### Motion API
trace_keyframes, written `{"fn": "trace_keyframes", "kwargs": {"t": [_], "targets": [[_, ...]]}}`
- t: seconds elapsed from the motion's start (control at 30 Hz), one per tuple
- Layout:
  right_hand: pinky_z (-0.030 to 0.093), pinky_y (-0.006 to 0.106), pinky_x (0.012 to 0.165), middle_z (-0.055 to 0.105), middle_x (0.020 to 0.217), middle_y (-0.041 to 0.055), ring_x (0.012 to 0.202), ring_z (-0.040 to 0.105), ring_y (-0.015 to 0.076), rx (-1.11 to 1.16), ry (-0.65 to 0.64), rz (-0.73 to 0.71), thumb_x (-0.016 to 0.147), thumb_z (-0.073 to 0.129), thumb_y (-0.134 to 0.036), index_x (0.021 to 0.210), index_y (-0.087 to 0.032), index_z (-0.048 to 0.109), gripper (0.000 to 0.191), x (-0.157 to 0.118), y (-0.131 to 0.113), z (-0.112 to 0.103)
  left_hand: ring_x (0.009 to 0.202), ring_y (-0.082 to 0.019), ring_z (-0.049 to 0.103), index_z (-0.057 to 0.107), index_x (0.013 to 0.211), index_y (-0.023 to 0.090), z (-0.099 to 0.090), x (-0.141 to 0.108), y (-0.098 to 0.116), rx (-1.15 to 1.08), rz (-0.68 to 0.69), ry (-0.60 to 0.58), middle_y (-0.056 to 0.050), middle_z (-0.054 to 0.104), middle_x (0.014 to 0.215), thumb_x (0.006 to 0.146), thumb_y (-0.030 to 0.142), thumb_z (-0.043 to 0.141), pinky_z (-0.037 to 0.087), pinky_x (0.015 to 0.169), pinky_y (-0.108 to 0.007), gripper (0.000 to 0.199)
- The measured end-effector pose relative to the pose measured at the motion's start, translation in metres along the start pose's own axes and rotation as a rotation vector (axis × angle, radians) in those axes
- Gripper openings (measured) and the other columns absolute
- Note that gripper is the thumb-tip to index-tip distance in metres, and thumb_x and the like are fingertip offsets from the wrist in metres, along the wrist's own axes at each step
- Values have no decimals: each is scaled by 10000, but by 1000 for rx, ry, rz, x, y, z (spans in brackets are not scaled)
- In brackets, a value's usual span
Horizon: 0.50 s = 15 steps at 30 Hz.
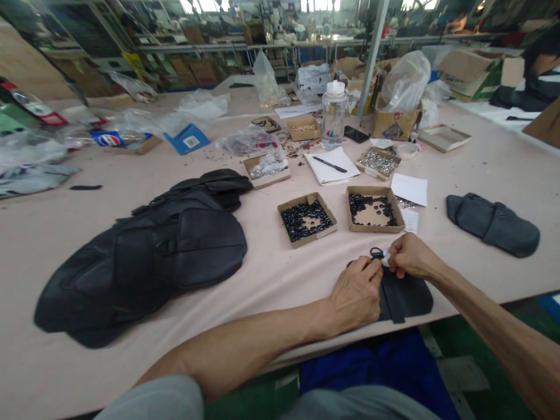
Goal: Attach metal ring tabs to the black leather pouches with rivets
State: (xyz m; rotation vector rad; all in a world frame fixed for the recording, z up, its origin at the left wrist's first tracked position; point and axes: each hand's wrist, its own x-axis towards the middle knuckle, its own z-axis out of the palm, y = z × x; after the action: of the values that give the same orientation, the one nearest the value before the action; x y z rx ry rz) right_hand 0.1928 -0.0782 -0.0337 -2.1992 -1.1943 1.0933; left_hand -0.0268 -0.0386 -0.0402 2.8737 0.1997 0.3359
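Note:
A flat black leather-like piece (417, 296) with a strap across it lies at the table's front edge. My left hand (356, 291) presses on its left part, fingers bent together and closed at its upper edge. A black ring (376, 252) stands up just beyond those fingertips. My right hand (411, 256) is closed in a pinch above the piece's upper edge, on a small white thing (385, 258) whose kind I cannot make out. Both hands' fingertips nearly meet. Behind them are two shallow cardboard boxes of small black rings, the left box (307, 220) and the right box (375, 210).
A stack of black pieces (149, 256) covers the table's left part. Another black piece (492, 224) lies at right. Farther back are a tray of metal parts (378, 162), paper with a pen (330, 165), a water bottle (333, 116) and a metal post (371, 58). A person sits far right.

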Motion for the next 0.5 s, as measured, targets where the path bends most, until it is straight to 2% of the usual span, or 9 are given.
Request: {"fn": "trace_keyframes", "kwargs": {"t": [0.1,0.17,0.27,0.37,0.5], "targets": [[384,233,434,636,504,30,480,630,182,-201,93,-63,628,585,-125,595,-176,639,81,-9,-5,3,1088,-279,506,590,1213,51,-1,-2,2,0,-28,16,-167,585,1202,884,266,580,463,979,-417,393],[383,235,490,639,553,15,528,612,163,-297,194,-211,687,586,-118,667,-180,657,97,-19,-5,6,1090,-283,499,586,1221,42,0,-3,3,-2,-35,44,-169,584,1196,874,266,585,465,980,-420,413],[445,253,643,683,759,30,691,628,171,-343,301,-501,828,561,-142,884,-183,698,153,-37,1,12,1081,-290,494,603,1187,46,1,-5,3,-7,-21,83,-169,590,1167,866,249,576,466,975,-431,380],[469,286,766,669,916,70,846,626,200,-423,272,-716,930,477,-140,992,-180,692,227,-49,5,15,1049,-285,496,623,1132,60,-2,-8,5,-8,-19,94,-170,591,1138,868,251,575,471,945,-430,330],[470,343,814,636,943,102,887,596,237,-626,202,-859,963,431,-126,947,-175,679,254,-52,7,16,1033,-281,502,619,1151,63,-6,-15,10,18,-42,66,-168,582,1133,876,292,585,475,886,-417,359]]}}
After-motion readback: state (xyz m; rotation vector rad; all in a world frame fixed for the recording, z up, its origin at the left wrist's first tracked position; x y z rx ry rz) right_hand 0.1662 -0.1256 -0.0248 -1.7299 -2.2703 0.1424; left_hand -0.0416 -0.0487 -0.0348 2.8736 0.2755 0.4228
